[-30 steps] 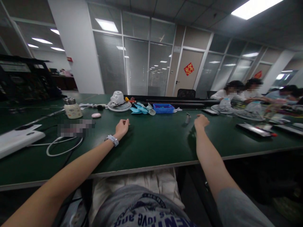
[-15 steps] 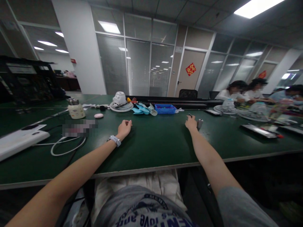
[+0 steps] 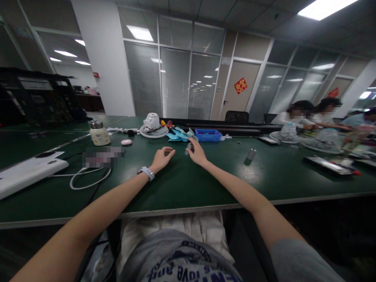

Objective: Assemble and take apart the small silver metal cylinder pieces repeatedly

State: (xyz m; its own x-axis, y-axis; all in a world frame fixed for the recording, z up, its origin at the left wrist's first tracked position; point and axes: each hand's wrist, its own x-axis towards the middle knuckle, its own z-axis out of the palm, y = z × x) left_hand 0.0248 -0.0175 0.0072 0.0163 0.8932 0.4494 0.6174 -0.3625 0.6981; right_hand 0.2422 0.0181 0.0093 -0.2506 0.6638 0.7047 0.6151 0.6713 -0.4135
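My left hand (image 3: 163, 157) rests over the green table (image 3: 182, 188), its fingers loosely bent with a gap before the thumb and nothing between them. Close by on its right is my right hand (image 3: 198, 152), thumb and fingers curved round a small greyish, partly see-through piece (image 3: 188, 148); blur hides what it is. Just beyond lie light blue fan blades (image 3: 177, 135). Farther right, a metal cylinder (image 3: 251, 154) stands upright, apart from both hands. A tiny part (image 3: 239, 142) lies behind it.
A white fan head with its grille (image 3: 153, 132) and a blue bin (image 3: 208, 135) line the back. At left are a bottle (image 3: 100, 134), a pink round item (image 3: 126, 142), a white cable (image 3: 73, 184) and a white device (image 3: 32, 172). Several people sit at far right.
My right hand has moved left from beside the metal cylinder toward my left hand, and a greyish piece now shows at its fingers. My left hand's fingers have loosened. The view has shifted slightly.
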